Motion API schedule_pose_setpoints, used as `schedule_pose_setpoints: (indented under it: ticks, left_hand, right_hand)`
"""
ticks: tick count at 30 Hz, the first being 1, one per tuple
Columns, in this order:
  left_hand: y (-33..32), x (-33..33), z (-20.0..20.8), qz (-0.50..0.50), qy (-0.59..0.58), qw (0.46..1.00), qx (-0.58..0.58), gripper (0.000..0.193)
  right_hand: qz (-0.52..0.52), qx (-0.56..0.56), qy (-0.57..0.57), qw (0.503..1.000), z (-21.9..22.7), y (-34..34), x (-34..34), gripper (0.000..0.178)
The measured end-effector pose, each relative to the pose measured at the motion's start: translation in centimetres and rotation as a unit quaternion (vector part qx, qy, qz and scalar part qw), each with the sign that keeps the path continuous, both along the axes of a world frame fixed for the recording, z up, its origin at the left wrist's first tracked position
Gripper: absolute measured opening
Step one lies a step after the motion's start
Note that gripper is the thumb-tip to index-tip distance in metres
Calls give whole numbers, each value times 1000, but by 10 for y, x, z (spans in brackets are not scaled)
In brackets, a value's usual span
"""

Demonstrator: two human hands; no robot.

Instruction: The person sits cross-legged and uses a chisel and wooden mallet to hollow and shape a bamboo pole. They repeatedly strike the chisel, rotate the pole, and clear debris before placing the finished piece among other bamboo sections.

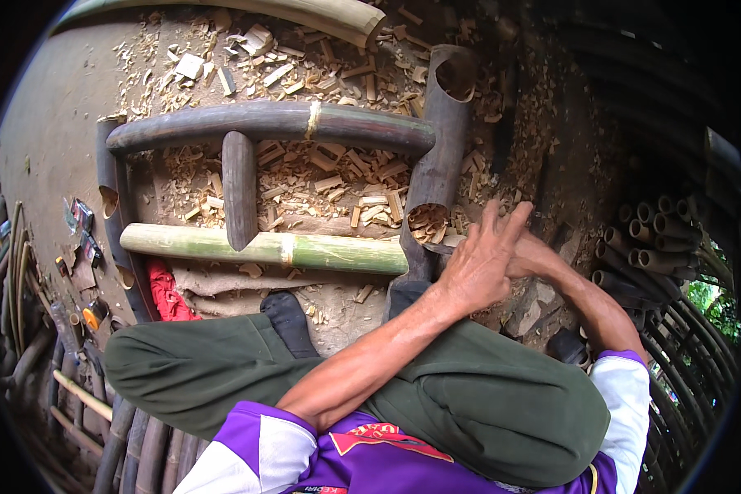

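Note:
My left hand (479, 267) crosses over my right hand, its fingers stretched out and slightly apart. Behind it, my right hand (528, 257) shows only in part, and its fingers are hidden. A narrow pale piece (451, 240), perhaps a blade, sticks out from under the left hand toward a thick dark bamboo post (435, 160). The post has holes cut in it and wood chips in its lower opening. It belongs to a bamboo frame with a curved dark top rail (263, 126), a short dark upright (240, 189) and a green lower rail (346, 253).
Wood shavings (288, 70) litter the ground around the frame. A cut bamboo pole (305, 15) lies beyond it. Stacked bamboo tubes (654, 239) stand at the right. Small tools (90, 247), a red cloth (169, 292) and more poles (132, 445) are on the left.

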State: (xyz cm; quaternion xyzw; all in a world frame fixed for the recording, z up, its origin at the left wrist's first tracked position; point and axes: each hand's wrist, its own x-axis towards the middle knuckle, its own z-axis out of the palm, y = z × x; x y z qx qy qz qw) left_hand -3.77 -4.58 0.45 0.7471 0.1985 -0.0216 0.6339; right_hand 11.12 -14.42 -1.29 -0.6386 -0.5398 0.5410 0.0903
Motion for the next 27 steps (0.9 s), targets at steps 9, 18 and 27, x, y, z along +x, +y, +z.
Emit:
schedule_pose_setpoints:
  ticks: [9, 18, 27]
  left_hand:
    - [-7, -11, -4, 75, -36, 997, 8, 97]
    - [28, -21, 3, -177, 68, 979, -72, 103]
    - [56, -164, 67, -54, 288, 954, -66, 89]
  right_hand:
    - [84, -17, -93, 992, 13, 16, -8, 42]
    - [-193, -84, 119, 970, -8, -27, -60, 34]
    - [-612, -10, 578, 539, 33, 6, -173, 26]
